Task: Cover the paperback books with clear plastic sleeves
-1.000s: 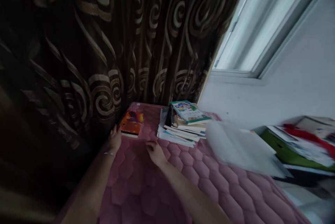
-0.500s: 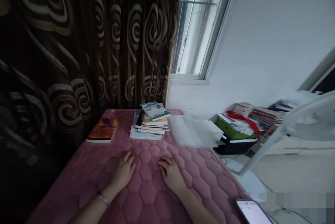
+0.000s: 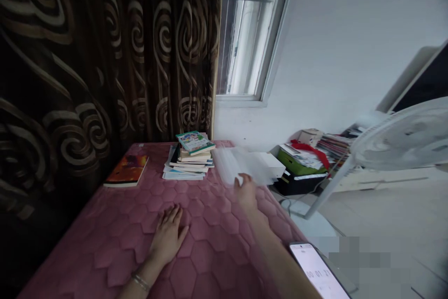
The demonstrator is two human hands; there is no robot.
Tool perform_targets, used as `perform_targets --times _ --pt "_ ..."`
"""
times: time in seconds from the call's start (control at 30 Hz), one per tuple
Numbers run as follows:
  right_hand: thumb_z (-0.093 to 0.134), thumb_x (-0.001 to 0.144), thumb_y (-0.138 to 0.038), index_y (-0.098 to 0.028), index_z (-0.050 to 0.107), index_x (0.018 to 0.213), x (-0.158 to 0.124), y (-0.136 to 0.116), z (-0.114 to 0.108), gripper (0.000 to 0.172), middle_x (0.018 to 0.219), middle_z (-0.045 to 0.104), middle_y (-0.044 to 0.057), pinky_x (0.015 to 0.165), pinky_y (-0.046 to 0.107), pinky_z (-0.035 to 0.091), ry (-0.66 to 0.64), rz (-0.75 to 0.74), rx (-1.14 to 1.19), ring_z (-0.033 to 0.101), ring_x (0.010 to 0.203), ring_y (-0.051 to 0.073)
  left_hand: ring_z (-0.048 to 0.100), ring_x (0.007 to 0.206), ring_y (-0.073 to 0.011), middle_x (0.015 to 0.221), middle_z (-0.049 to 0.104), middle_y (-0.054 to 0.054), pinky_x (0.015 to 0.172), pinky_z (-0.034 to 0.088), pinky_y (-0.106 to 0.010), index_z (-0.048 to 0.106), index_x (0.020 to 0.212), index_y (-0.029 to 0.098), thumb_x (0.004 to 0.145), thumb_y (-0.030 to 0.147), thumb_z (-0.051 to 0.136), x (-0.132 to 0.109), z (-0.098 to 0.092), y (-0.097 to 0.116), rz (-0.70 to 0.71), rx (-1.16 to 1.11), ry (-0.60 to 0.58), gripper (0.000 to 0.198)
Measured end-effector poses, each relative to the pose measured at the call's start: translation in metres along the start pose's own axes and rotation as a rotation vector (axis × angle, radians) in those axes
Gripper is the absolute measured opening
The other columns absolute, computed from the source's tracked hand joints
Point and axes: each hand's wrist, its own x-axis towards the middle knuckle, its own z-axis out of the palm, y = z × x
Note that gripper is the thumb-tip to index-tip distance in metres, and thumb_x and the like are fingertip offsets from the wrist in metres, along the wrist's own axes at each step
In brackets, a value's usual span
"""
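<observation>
My left hand lies flat on the pink quilted surface, fingers stretched out and the thumb apart. A bracelet circles that wrist. Farther forward, my right hand reaches to the near edge of some translucent plastic sheets. Its thumb and forefinger are bent with a gap between them, slightly blurred; whether they touch the plastic I cannot tell. Left of the sheets stands a stack of books and papers, topped by a green-edged book. A book with an orange cover rests at the far left.
A phone showing a timer lies at the right edge, beside my right forearm. Behind the sheets is a white box. A white standing fan and a green-and-black bin of papers are on the right. A patterned curtain hangs left.
My right hand has moved forward and right from the quilted surface to the plastic sheets. My left hand has flattened out, staying near its place. The view has turned slightly right.
</observation>
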Motion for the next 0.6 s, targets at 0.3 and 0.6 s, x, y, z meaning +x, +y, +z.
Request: perform_targets --times 0.3,0.6 --pt "0.049 0.078 -0.018 -0.015 0.063 0.117 0.029 0.058 0.003 0.042 0.126 0.06 0.018 0.1 0.058 0.029 -0.143 0.228 -0.182 0.041 0.129 0.036 0.037 0.137 -0.0273 0.148 0.041 -0.013 0.115 0.024 -0.05 0.048 0.137 0.015 0.09 0.041 0.044 -0.001 -0.006 0.004 -0.021 -0.056 -0.02 0.054" --pt "0.046 0.085 -0.024 -0.018 0.07 0.098 0.036 0.062 0.004 0.029 0.105 0.07 0.014 0.094 0.047 0.032 0.034 0.265 -0.127 0.054 0.111 0.03 0.038 0.137 -0.0271 0.147 0.042 -0.013 0.115 0.023 -0.051 0.047 0.137 0.016 0.09 0.041 0.044 0.0 -0.005 0.003 -0.011 -0.063 -0.02 0.053"
